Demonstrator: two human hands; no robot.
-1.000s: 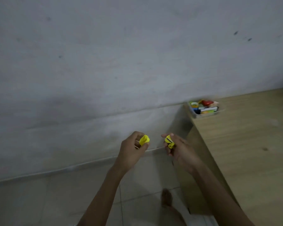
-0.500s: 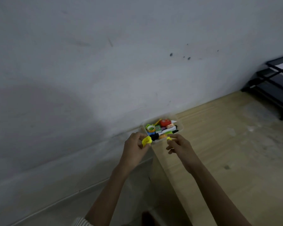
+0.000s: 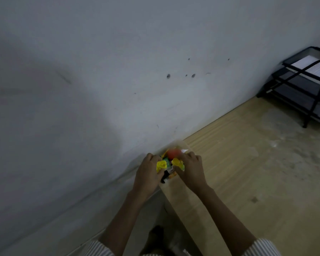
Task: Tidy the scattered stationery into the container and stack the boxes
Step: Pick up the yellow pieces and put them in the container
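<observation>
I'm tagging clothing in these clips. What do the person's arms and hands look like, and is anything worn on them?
Both forearms are bare. The left sleeve and right sleeve, light with thin darker stripes, show only at the bottom edge. No glove, watch or ring shows on the left hand or right hand, though the picture is blurred.

A small clear plastic container (image 3: 183, 145) sits just below the frame's centre, blurred and crammed with stationery: a round red-orange item (image 3: 174, 153), a green block (image 3: 166, 160) and a black marker (image 3: 163, 177). Above it are a yellow plastic piece (image 3: 161, 165), pinched in the left hand (image 3: 148, 172), and a second yellow piece (image 3: 178, 162), pinched in the right hand (image 3: 190, 170).
</observation>
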